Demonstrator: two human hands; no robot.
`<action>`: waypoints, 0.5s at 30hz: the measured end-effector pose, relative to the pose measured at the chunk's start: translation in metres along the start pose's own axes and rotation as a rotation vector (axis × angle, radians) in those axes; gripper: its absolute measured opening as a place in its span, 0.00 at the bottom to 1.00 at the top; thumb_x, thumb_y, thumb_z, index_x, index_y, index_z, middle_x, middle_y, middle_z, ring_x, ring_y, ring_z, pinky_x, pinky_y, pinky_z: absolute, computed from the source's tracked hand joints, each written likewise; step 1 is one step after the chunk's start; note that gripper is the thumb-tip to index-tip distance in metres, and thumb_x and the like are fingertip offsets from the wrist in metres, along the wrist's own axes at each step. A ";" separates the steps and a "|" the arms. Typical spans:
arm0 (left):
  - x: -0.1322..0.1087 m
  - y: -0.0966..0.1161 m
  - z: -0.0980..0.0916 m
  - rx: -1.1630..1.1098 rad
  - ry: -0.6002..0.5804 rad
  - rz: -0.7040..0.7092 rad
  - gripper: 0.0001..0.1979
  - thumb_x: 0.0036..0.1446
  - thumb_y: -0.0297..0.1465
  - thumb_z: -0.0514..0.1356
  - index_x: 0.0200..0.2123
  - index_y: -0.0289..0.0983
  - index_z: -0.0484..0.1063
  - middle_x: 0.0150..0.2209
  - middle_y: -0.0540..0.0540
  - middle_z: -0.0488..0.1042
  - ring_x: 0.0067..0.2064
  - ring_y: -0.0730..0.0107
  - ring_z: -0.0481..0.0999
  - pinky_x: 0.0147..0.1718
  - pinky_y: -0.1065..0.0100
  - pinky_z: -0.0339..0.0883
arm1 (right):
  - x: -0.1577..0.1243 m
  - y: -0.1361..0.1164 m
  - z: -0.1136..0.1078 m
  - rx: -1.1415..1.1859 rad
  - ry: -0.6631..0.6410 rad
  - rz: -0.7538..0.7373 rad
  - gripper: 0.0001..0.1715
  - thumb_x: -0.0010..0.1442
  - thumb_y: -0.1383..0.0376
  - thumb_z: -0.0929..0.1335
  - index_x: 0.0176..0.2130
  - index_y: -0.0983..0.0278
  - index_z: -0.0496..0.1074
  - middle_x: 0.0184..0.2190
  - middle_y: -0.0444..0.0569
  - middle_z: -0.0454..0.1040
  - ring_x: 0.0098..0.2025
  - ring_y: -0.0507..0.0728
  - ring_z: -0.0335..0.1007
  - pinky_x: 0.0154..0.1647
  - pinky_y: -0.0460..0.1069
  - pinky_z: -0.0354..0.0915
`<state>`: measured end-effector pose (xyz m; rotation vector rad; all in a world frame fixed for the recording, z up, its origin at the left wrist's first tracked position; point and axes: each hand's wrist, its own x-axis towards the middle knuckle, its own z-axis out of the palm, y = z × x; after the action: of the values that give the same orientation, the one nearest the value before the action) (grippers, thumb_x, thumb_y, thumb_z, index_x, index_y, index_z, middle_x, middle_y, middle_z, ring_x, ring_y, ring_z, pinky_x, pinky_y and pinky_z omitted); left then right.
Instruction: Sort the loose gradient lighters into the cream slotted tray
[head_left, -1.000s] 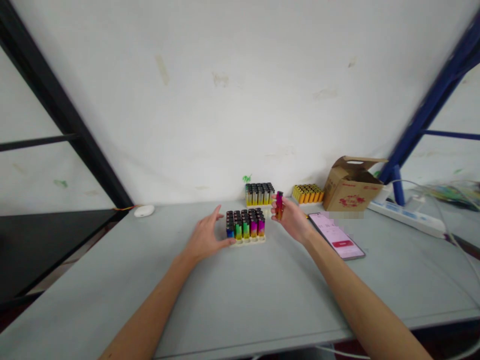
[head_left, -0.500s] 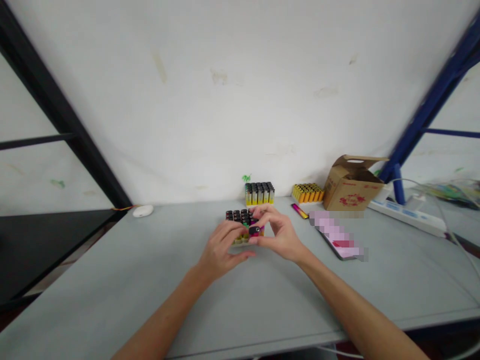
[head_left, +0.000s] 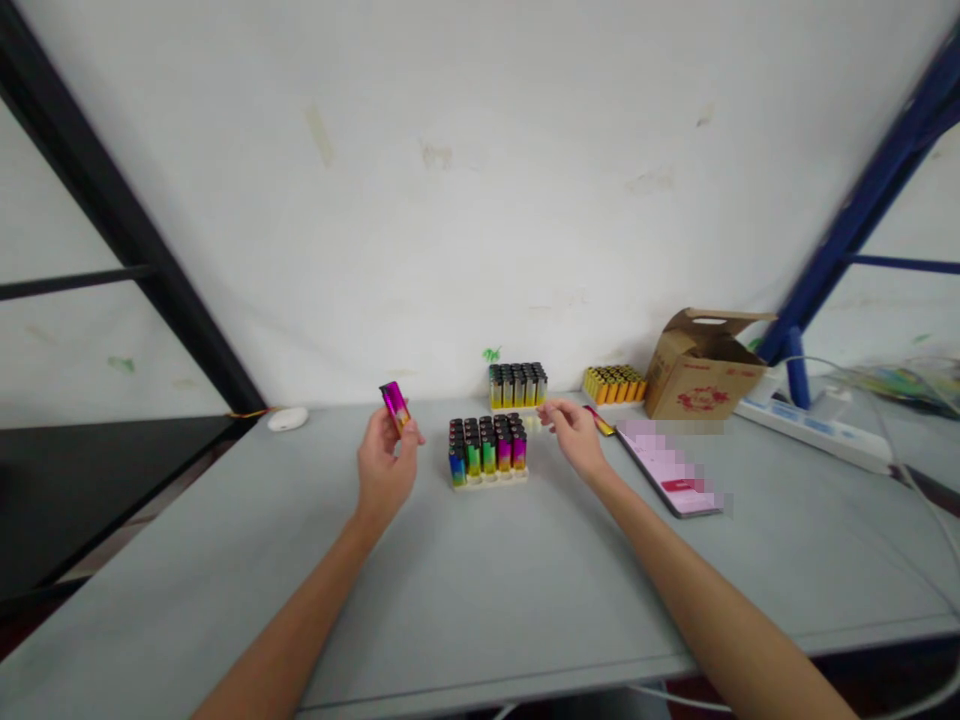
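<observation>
A purple and yellow battery with a black end is pinched upright in my left hand, raised left of the front battery tray. That white tray holds several black-topped batteries with blue, green and purple sides. My right hand is to the right of the tray, its thumb and fingertips close together; whether anything small is between them cannot be made out. Behind, near the wall, stands another block of black-topped yellow batteries.
Orange batteries stand beside an open cardboard box at the back right. A single battery and a phone lie on the table. A power strip and a white case sit farther out.
My hands have moved apart, the left one leftward with the purple battery and the right one slightly rightward. The front tray is now uncovered.
</observation>
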<state>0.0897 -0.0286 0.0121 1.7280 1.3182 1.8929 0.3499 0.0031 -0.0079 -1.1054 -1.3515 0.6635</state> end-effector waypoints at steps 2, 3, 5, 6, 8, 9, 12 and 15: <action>0.005 -0.009 0.000 -0.067 0.021 -0.073 0.12 0.57 0.37 0.57 0.42 0.36 0.66 0.24 0.53 0.69 0.26 0.72 0.71 0.30 0.70 0.67 | 0.006 0.016 -0.004 -0.071 0.007 0.061 0.19 0.56 0.55 0.61 0.31 0.65 0.73 0.28 0.50 0.76 0.33 0.56 0.72 0.36 0.50 0.66; 0.007 -0.013 0.001 -0.096 0.044 -0.124 0.11 0.56 0.36 0.57 0.39 0.36 0.66 0.23 0.53 0.69 0.26 0.72 0.71 0.30 0.70 0.67 | 0.008 0.022 -0.007 -0.132 -0.006 0.083 0.20 0.56 0.55 0.60 0.30 0.65 0.73 0.29 0.51 0.77 0.34 0.57 0.72 0.39 0.50 0.66; 0.011 -0.021 0.003 -0.184 0.118 -0.298 0.07 0.57 0.35 0.56 0.35 0.36 0.67 0.21 0.54 0.68 0.25 0.73 0.70 0.29 0.70 0.67 | 0.010 0.030 -0.010 -0.215 -0.044 0.114 0.20 0.55 0.55 0.61 0.29 0.66 0.74 0.32 0.53 0.78 0.38 0.59 0.73 0.43 0.52 0.65; 0.013 -0.024 0.004 -0.264 0.167 -0.413 0.07 0.58 0.34 0.55 0.33 0.36 0.67 0.21 0.54 0.67 0.24 0.74 0.69 0.29 0.70 0.67 | 0.010 0.031 -0.012 -0.237 -0.066 0.122 0.20 0.54 0.55 0.61 0.28 0.66 0.75 0.32 0.53 0.79 0.39 0.60 0.73 0.45 0.52 0.64; 0.017 -0.027 0.005 -0.480 0.258 -0.599 0.07 0.59 0.32 0.56 0.30 0.35 0.66 0.23 0.54 0.67 0.23 0.75 0.70 0.30 0.68 0.69 | 0.009 0.032 -0.013 -0.249 -0.106 0.129 0.20 0.53 0.54 0.63 0.25 0.66 0.75 0.30 0.52 0.79 0.38 0.61 0.74 0.46 0.53 0.64; 0.019 -0.027 0.004 -0.576 0.281 -0.658 0.07 0.58 0.31 0.57 0.29 0.35 0.66 0.23 0.54 0.68 0.23 0.76 0.71 0.31 0.67 0.70 | 0.008 0.031 -0.012 -0.257 -0.125 0.126 0.20 0.52 0.53 0.64 0.24 0.65 0.75 0.29 0.52 0.79 0.37 0.61 0.74 0.45 0.52 0.64; 0.022 -0.023 0.002 -0.744 0.213 -0.728 0.04 0.56 0.27 0.60 0.30 0.33 0.68 0.27 0.50 0.72 0.26 0.73 0.74 0.34 0.66 0.72 | 0.004 0.029 -0.010 -0.287 -0.150 0.111 0.21 0.53 0.53 0.64 0.24 0.65 0.75 0.28 0.51 0.79 0.36 0.61 0.75 0.44 0.52 0.65; 0.023 -0.017 -0.002 -0.823 0.083 -0.751 0.04 0.56 0.23 0.58 0.36 0.33 0.70 0.33 0.44 0.76 0.26 0.75 0.74 0.30 0.70 0.71 | 0.003 0.029 -0.007 -0.311 -0.128 0.105 0.18 0.54 0.58 0.63 0.27 0.66 0.77 0.32 0.52 0.80 0.39 0.61 0.75 0.46 0.52 0.64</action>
<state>0.0752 -0.0037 0.0150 0.6289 0.8198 1.6687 0.3632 0.0155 -0.0319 -1.4096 -1.5500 0.6215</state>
